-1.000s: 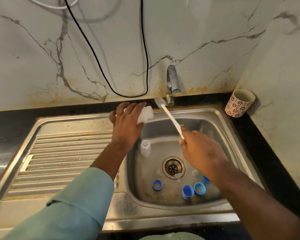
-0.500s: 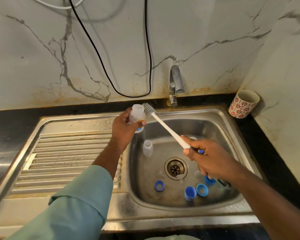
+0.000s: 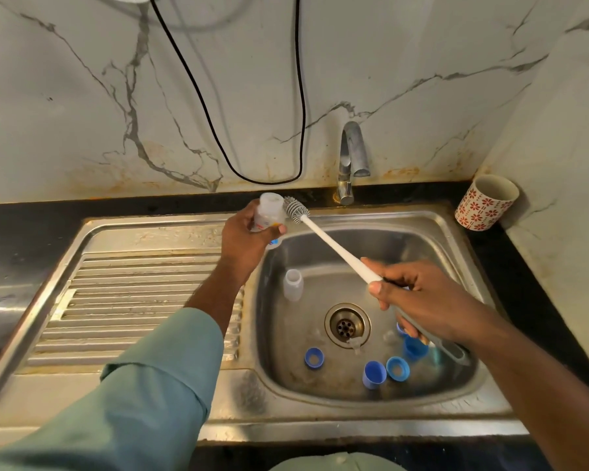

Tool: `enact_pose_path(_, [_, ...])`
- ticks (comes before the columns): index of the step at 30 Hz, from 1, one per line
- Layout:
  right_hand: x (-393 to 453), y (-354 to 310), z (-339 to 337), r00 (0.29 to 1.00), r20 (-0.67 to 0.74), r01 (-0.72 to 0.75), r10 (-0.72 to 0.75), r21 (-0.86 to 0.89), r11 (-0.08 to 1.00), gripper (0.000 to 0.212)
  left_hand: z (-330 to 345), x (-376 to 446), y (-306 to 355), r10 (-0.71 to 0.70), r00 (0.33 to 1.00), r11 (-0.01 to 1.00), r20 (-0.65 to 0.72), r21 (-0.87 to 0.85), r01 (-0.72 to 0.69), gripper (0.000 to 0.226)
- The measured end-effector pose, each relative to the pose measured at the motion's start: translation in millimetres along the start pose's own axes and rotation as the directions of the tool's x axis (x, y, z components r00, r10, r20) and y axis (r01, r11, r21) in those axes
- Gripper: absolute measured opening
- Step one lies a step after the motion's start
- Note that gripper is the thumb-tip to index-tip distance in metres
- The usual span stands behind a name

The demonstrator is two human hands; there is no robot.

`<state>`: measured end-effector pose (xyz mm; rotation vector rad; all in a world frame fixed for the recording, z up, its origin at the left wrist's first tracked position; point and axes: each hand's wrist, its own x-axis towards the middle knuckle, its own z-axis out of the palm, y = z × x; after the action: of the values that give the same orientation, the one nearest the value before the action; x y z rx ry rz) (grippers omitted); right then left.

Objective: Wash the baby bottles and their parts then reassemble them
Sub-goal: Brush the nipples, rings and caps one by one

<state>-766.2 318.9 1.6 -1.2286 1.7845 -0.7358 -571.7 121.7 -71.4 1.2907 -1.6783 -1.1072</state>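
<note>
One bottle is gripped mouth-up by the left hand over the sink's far-left corner, while the brush is held by the right hand, its bristles just beside the mouth, seemingly for insertion, so drips fall into the basin.

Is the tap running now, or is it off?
Off, it seems: no stream of water falls from the spout of the tap into the sink.

Left hand raised at far left, fingers curled round a small bottle, forearm sleeved. Right hand nearer, right, gripping a brush handle, arm bare.
</note>
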Motion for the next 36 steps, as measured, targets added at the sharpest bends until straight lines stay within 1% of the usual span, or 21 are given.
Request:
enact_pose_path(2, [1.4, -2.8, 1.0, 1.000, -0.011, -0.002, 0.002, 0.007, 1.000, 0.023, 2.2, -1.1, 1.5, 0.020, 1.000, 1.000, 0.024, 0.003, -0.020, 0.054])
enact_pose_path(4, [2.8, -4.3, 1.3, 1.000, -0.022, -0.004, 0.005, 0.031, 1.000, 0.022, 4.8, -0.9, 1.1, 0.012, 0.998, 1.000, 0.055, 0.015, -0.013, 0.055])
enact_pose_path(7, [1.3, -7.2, 1.3, 1.000, -0.007, 0.011, -0.011, 0.021, 1.000, 0.025, 1.1, 4.9, -1.3, -0.030, 0.999, 0.997, -0.016, -0.066, 0.029, 0.051])
enact_pose_path(11, [4.0, -3.3, 1.4, 0.999, -0.040, -0.001, 0.004, 0.053, 0.999, 0.019, 10.5, -0.4, -2.4, -0.024, 0.996, 1.000, 0.090, 0.019, 0.022, 0.063])
enact_pose_path(12, [4.4, -2.7, 0.4, 0.999, -0.036, 0.001, 0.001, 0.050, 0.999, 0.019, 11.0, -0.9, -4.4, -0.045, 0.996, 0.999, 0.073, -0.010, 0.046, 0.063])
enact_pose_path(14, [2.0, -2.3, 0.1, 1.000, -0.001, 0.011, -0.011, 0.017, 1.000, 0.019, 7.9, -1.6, -7.5, -0.097, 0.995, 0.982, -0.005, -0.160, 0.095, 0.052])
enact_pose_path(15, [1.4, -2.1, 1.4, 1.000, 0.010, 0.018, -0.018, 0.013, 1.000, 0.016, 6.1, -3.2, -6.2, -0.116, 0.993, 0.972, -0.014, -0.206, 0.110, 0.046])
enact_pose_path(17, [3.7, -0.9, 5.0, 1.000, -0.010, 0.017, -0.017, 0.033, 0.999, 0.016, 7.8, -7.5, -4.6, -0.150, 0.988, 0.955, 0.045, -0.253, 0.157, 0.040])
enact_pose_path(19, [4.9, 1.0, 7.6, 1.000, -0.014, 0.015, -0.014, 0.036, 0.999, 0.024, 9.0, -8.8, -4.5, -0.238, 0.970, 0.895, 0.049, -0.378, 0.239, 0.034])
enact_pose_path(20, [3.5, 2.4, 8.4, 1.000, 0.006, 0.023, -0.023, 0.015, 1.000, 0.029, 7.0, -7.6, -2.9, -0.304, 0.952, 0.843, 0.019, -0.461, 0.279, 0.030])
enact_pose_path(22, [-2.6, 6.5, 14.0, 0.997, 0.064, 0.045, -0.042, -0.047, 0.998, 0.029, 1.7, -6.4, -0.5, -0.412, 0.911, 0.736, -0.003, -0.590, 0.331, 0.020])
enact_pose_path(23, [-3.7, 9.1, 19.2, 0.996, 0.072, 0.055, -0.051, -0.064, 0.996, 0.030, 2.2, -7.1, 0.5, -0.424, 0.905, 0.713, 0.010, -0.613, 0.341, 0.018])
enact_pose_path(24, [-1.9, 11.8, 24.2, 0.997, 0.043, 0.067, -0.064, -0.070, 0.995, 0.033, 5.4, -9.8, 2.3, -0.419, 0.907, 0.708, 0.040, -0.611, 0.354, 0.019])
enact_pose_path(26, [6.6, 19.3, 31.3, 0.992, -0.061, 0.103, -0.108, -0.081, 0.991, 0.043, 15.3, -15.3, 5.5, -0.422, 0.901, 0.698, 0.097, -0.599, 0.392, 0.028])
enact_pose_path(28, [9.4, 26.4, 37.2, 0.978, -0.086, 0.173, -0.188, -0.154, 0.973, 0.045, 16.9, -12.7, 12.0, -0.479, 0.875, 0.635, 0.068, -0.662, 0.399, 0.031])
enact_pose_path(29, [8.7, 32.1, 40.2, 0.974, -0.066, 0.201, -0.218, -0.201, 0.959, 0.045, 13.7, -9.4, 13.0, -0.519, 0.854, 0.585, 0.028, -0.717, 0.379, 0.028])
enact_pose_path(30, [6.6, 36.7, 43.1, 0.970, -0.034, 0.226, -0.241, -0.246, 0.943, 0.048, 11.8, -5.5, 10.8, -0.547, 0.837, 0.564, -0.010, -0.744, 0.360, 0.025])
enact_pose_path(31, [5.3, 39.4, 46.3, 0.967, -0.008, 0.241, -0.253, -0.276, 0.930, 0.052, 11.7, -3.5, 9.1, -0.552, 0.833, 0.575, -0.030, -0.738, 0.354, 0.024])
enact_pose_path(32, [6.2, 39.1, 48.5, 0.964, -0.014, 0.250, -0.264, -0.274, 0.929, 0.054, 13.2, -5.9, 10.1, -0.537, 0.844, 0.604, -0.018, -0.706, 0.369, 0.025])
enact_pose_path(34, [18.1, 36.7, 49.4, 0.956, -0.086, 0.251, -0.279, -0.246, 0.936, 0.053, 22.8, -11.0, 9.3, -0.485, 0.873, 0.648, 0.050, -0.650, 0.397, 0.025])
enact_pose_path(36, [26.4, 33.7, 49.8, 0.952, -0.103, 0.252, -0.290, -0.277, 0.927, 0.052, 24.7, -8.9, 13.0, -0.494, 0.869, 0.639, 0.033, -0.663, 0.389, 0.024])
